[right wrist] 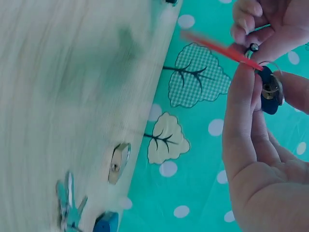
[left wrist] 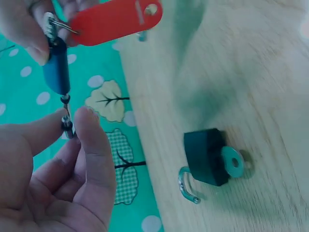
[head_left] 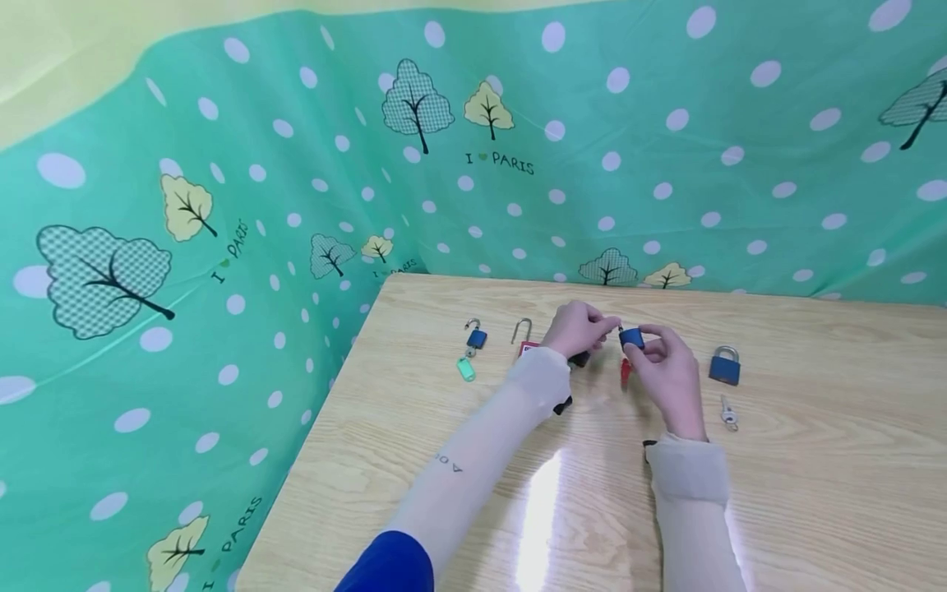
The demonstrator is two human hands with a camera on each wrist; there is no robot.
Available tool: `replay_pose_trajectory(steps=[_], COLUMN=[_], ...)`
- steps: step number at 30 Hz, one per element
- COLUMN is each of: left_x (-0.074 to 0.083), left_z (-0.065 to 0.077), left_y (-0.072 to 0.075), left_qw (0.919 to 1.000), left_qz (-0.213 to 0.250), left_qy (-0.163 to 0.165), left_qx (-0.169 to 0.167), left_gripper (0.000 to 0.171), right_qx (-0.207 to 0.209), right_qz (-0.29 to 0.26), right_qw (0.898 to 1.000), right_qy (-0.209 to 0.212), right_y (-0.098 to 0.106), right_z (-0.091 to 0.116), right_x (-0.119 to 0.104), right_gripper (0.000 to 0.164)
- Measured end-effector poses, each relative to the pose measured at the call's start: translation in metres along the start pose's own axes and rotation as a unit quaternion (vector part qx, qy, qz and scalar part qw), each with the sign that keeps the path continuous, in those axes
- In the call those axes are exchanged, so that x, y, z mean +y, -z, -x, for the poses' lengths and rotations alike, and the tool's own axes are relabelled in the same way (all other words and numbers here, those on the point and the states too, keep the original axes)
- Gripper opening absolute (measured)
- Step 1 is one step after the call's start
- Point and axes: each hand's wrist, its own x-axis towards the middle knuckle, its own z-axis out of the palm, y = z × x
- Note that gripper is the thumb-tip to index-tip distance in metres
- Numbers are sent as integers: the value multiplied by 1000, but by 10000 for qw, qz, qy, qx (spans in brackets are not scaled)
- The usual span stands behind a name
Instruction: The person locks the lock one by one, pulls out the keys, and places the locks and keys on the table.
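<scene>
- One small blue padlock (head_left: 631, 338), held up off the wooden table (head_left: 829, 460), with both hands.
- With the right hand (head_left: 669, 362): gripping the body between thumb and fingers, with a key (left wrist: 49, 26) at the base and a red tag (left wrist: 116, 21) on its ring.
- With the left hand (head_left: 580, 329): pinching the shackle (left wrist: 66, 122) between thumb and forefinger.
- Step in hand, by judgement: freeing the shackle; hard to tell how far out, seen nearly edge-on.
- Called for next, probably: holding the body steady, drawing or swinging the shackle clear, then setting down beside the open dark padlock (left wrist: 205, 157).
- Farther left, also open: a red padlock (head_left: 528, 349) and a green-tagged padlock (head_left: 477, 339).
- To the right, closed: a larger padlock (head_left: 725, 370), near a loose silver key (head_left: 729, 415).
</scene>
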Motion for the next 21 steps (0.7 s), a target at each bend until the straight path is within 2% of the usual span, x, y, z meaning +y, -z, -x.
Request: replay_pose_trajectory(steps=[3, 7, 10, 13, 15, 21], left_x=[1, -1, -5, -8, -10, -7], left_z=[-1, -2, -2, -2, -2, 2], left_y=[5, 10, 14, 17, 19, 23], left_qw=[9965, 9845, 9825, 9853, 9866, 9845], left_qz=[807, 1636, 1663, 1460, 1376, 1624], left_qy=[-127, -379, -582, -674, -676, -589], left_qx=[-181, -507, -607, -585, -550, -303], left_gripper=[28, 21, 23, 28, 30, 23], right_qx=[-181, -438, -589, -733, -782, -744], right_qz=[-583, -1276, -1435, -1526, -1565, -1497], right_qw=[9981, 9906, 9875, 9852, 9843, 9859], right_qy=[-105, -228, -268, -265, -226, -90], right_y=[-1, 0, 0, 0, 0, -3], right_z=[1, 2, 2, 3, 3, 4], right_x=[-3, -6, -8, -10, -11, -13], right_gripper=[50, 52, 52, 52, 53, 51])
